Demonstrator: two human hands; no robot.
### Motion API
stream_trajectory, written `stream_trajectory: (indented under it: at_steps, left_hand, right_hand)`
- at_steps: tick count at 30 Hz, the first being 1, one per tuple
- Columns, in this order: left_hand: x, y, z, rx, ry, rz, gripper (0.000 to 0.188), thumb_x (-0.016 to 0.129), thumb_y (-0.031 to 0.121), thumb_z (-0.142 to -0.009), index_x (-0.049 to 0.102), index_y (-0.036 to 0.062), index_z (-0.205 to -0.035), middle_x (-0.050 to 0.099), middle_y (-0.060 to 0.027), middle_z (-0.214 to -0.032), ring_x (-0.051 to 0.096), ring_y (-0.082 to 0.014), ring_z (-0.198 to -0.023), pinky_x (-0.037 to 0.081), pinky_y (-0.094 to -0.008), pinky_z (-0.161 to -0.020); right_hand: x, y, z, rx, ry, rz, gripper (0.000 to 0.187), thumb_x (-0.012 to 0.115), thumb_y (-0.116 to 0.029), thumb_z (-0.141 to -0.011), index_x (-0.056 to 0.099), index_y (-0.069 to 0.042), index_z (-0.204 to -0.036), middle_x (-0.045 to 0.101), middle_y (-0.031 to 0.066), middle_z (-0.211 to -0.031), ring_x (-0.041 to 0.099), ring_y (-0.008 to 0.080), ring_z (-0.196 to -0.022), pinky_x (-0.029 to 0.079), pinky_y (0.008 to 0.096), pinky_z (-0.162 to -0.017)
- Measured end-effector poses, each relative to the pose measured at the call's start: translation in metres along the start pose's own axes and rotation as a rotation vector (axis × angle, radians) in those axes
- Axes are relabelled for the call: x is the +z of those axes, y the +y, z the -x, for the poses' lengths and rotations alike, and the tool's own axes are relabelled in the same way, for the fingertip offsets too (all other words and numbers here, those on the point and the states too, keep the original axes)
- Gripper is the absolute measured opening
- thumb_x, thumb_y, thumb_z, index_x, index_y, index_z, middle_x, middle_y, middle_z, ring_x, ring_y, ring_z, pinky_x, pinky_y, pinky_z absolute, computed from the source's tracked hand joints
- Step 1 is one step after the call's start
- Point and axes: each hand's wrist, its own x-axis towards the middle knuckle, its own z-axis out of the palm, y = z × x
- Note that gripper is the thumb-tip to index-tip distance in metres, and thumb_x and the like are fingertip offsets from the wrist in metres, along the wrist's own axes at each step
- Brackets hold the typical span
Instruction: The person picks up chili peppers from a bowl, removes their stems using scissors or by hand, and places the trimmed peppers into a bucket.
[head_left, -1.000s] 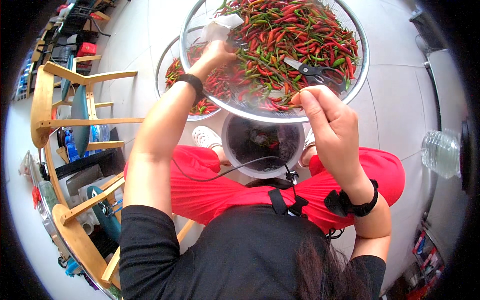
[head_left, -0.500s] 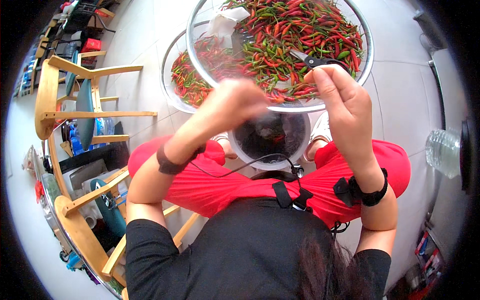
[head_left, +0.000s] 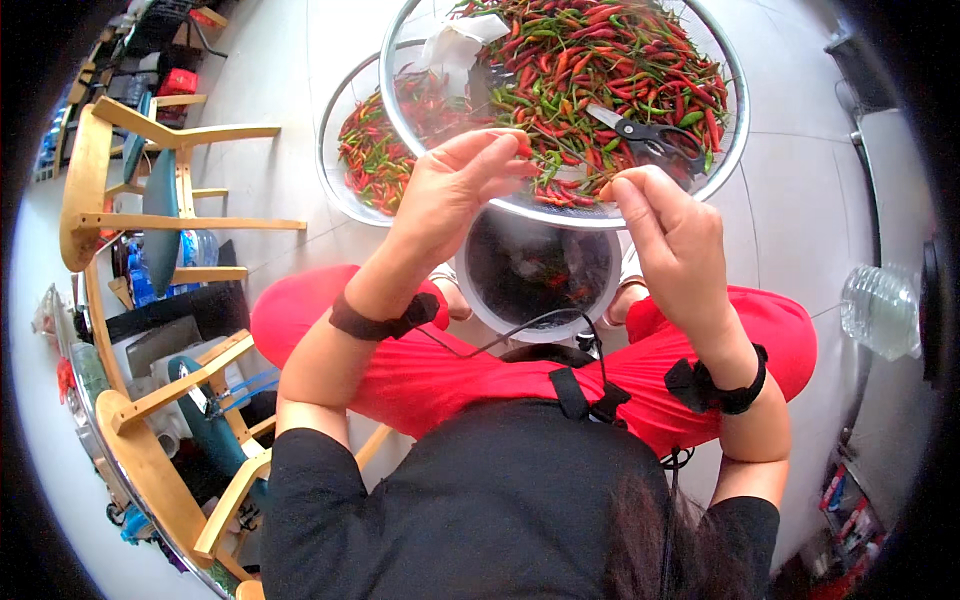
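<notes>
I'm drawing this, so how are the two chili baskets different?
The right basket looks bigger than the left basket and partly covers it. Scissors lie in the right basket; none show in the left one. Both are round mesh, with red and green chilies.

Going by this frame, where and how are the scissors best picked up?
Probably by the black handles, from above and the right: the scissors lie on top of the peppers, their handles nearer the basket's right rim, while the blade points left, away from that side.
</notes>
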Motion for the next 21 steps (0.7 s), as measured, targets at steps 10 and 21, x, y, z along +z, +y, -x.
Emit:
stream_trajectory:
  at_steps: [10,21]
  left_hand:
    - [0.004,0.000,0.007,0.020,0.007,-0.104,0.031,0.056,0.032,-0.105,0.065,0.0067,-0.120,0.069,-0.0048,-0.106,0.070,-0.0127,-0.095,0.056,-0.0241,-0.069]
    - [-0.003,-0.016,0.003,0.168,0.019,-0.227,0.030,0.061,0.028,-0.103,0.068,0.0043,-0.121,0.071,-0.0006,-0.094,0.061,-0.0035,-0.081,0.047,-0.0186,-0.072]
  right_hand:
    - [0.012,-0.004,-0.005,0.004,-0.077,0.049,0.016,0.057,-0.011,-0.102,0.065,0.002,-0.099,0.068,0.0141,-0.082,0.068,0.0231,-0.072,0.050,0.0313,-0.067]
    - [0.014,0.001,-0.004,-0.011,-0.089,0.108,0.015,0.057,-0.008,-0.101,0.065,0.004,-0.098,0.069,0.0132,-0.084,0.069,0.0214,-0.074,0.051,0.0303,-0.069]
